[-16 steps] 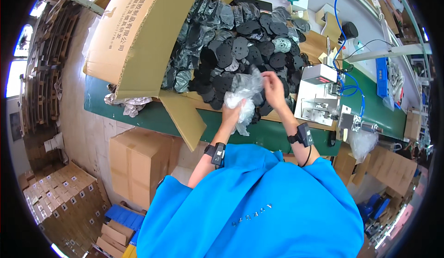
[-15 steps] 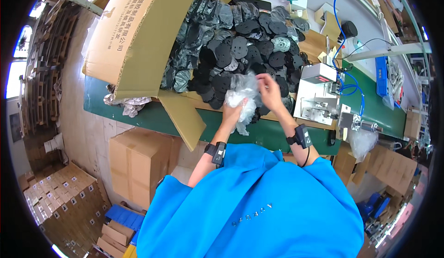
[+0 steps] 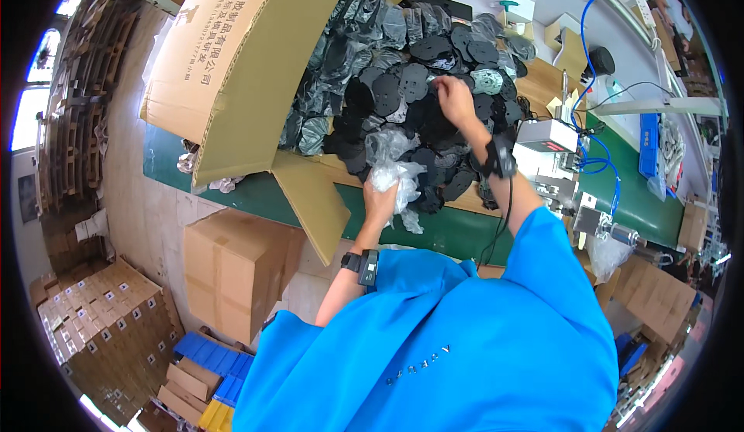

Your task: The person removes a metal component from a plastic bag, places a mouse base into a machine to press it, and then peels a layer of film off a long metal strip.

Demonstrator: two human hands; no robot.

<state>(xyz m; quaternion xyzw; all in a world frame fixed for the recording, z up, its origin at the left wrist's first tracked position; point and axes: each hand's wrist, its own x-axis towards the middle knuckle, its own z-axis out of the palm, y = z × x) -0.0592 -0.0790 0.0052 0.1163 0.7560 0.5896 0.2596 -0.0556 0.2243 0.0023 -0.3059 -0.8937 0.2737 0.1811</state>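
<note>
My left hand [image 3: 379,201] is closed around a bunch of crumpled clear plastic bags [image 3: 397,176] at the front edge of the pile. My right hand [image 3: 457,100] reaches over a heap of flat black plastic discs [image 3: 385,93] with small holes. Its fingers are bent together at the discs' surface; what lies between the fingertips, if anything, is hidden. Left of the loose discs, many black pieces wrapped in clear plastic [image 3: 339,48] fill the space beside the big open carton [image 3: 256,75].
The carton's flap [image 3: 310,207] hangs over the green table's [image 3: 449,232] front edge. On the right stand a small white device with a display [image 3: 547,135], a metal fixture [image 3: 558,192] and blue air hose [image 3: 595,157]. A closed carton [image 3: 232,273] sits on the floor at left.
My right hand has left the plastic bags and moved up and away onto the black discs. My left hand, still holding the bags, has shifted slightly left and nearer.
</note>
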